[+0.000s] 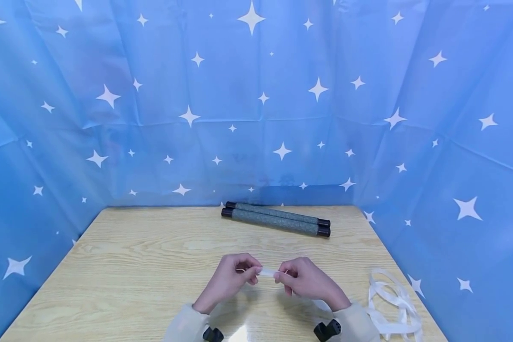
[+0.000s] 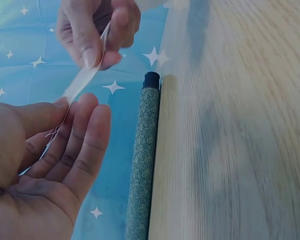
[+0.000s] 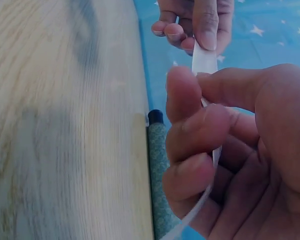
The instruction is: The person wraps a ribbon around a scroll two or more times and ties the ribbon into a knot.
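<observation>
Between my two hands a short stretch of white ribbon (image 1: 268,272) is held above the table. My left hand (image 1: 235,275) pinches it near its frayed end, thumb against forefinger, with the other fingers loosely bent in the left wrist view. A little to the right, my right hand (image 1: 305,279) pinches the same ribbon (image 3: 205,61) between thumb and forefinger. From there the ribbon runs down past the curled fingers in the right wrist view. More white ribbon (image 1: 393,327) lies in loose loops at the table's right side.
Two scroll-like rolls (image 1: 273,222) with green patterned covering and black end caps lie side by side at the back of the wooden table (image 1: 132,266). A blue curtain (image 1: 222,142) with white stars encloses the back and sides.
</observation>
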`<state>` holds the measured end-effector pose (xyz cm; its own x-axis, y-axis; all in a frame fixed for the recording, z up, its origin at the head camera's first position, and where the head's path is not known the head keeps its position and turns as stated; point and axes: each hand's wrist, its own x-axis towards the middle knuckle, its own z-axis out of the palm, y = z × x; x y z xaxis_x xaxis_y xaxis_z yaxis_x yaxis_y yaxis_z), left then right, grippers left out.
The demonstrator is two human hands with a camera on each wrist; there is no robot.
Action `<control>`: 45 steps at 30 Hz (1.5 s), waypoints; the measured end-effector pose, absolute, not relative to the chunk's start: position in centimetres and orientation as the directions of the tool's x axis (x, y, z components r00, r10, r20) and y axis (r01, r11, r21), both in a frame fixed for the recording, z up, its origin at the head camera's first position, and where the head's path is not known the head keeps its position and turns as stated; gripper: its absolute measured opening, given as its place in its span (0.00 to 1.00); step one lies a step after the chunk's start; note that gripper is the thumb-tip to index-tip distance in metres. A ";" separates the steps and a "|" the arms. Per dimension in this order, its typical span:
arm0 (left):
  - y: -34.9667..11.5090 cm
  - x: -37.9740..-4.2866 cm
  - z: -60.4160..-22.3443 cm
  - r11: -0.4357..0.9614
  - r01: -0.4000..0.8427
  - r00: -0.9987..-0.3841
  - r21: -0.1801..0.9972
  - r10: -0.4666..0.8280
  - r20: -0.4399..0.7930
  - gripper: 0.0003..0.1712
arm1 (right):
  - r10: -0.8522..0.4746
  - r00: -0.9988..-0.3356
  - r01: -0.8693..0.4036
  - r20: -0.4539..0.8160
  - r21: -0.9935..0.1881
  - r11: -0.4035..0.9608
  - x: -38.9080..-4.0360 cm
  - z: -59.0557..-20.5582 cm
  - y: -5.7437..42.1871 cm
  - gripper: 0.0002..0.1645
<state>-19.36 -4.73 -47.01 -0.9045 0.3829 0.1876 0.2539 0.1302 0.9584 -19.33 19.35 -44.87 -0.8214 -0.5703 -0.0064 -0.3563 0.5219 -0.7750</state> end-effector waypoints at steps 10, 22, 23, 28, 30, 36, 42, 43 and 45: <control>-6.4 -19.6 -46.9 0.165 0.239 -0.919 0.957 0.356 0.168 0.06 | -0.566 -0.824 -0.355 -0.018 -0.762 0.542 -19.1 -45.0 20.1 0.19; -8.4 -19.7 -46.5 0.202 0.253 -0.933 0.946 0.310 0.183 0.05 | -0.565 -0.825 -0.368 -0.032 -0.727 0.580 -19.3 -44.6 21.6 0.19; -8.6 -19.7 -46.4 0.206 0.257 -0.934 0.944 0.305 0.187 0.05 | -0.565 -0.825 -0.369 -0.033 -0.725 0.582 -19.3 -44.5 21.7 0.19; -9.7 -20.0 -46.8 0.216 0.248 -0.941 0.944 0.284 0.183 0.05 | -0.555 -0.831 -0.379 -0.027 -0.704 0.601 -19.5 -44.5 22.4 0.18; -10.2 -20.1 -46.8 0.223 0.242 -0.946 0.944 0.270 0.178 0.05 | -0.553 -0.833 -0.386 -0.019 -0.697 0.605 -19.6 -44.5 22.7 0.18; -11.4 -20.3 -46.8 0.257 0.258 -0.952 0.931 0.230 0.200 0.04 | -0.550 -0.835 -0.389 -0.010 -0.697 0.602 -19.7 -44.4 23.5 0.20; -12.7 -20.3 -46.8 0.262 0.254 -0.958 0.931 0.198 0.205 0.04 | -0.548 -0.837 -0.397 -0.013 -0.675 0.622 -19.8 -44.5 24.2 0.20; -12.8 -20.3 -46.8 0.260 0.253 -0.959 0.932 0.193 0.206 0.04 | -0.545 -0.838 -0.396 -0.015 -0.670 0.628 -19.8 -44.5 24.4 0.21; -13.2 -20.3 -46.8 0.255 0.248 -0.962 0.935 0.180 0.206 0.04 | -0.539 -0.842 -0.394 -0.016 -0.664 0.636 -19.7 -44.6 24.6 0.21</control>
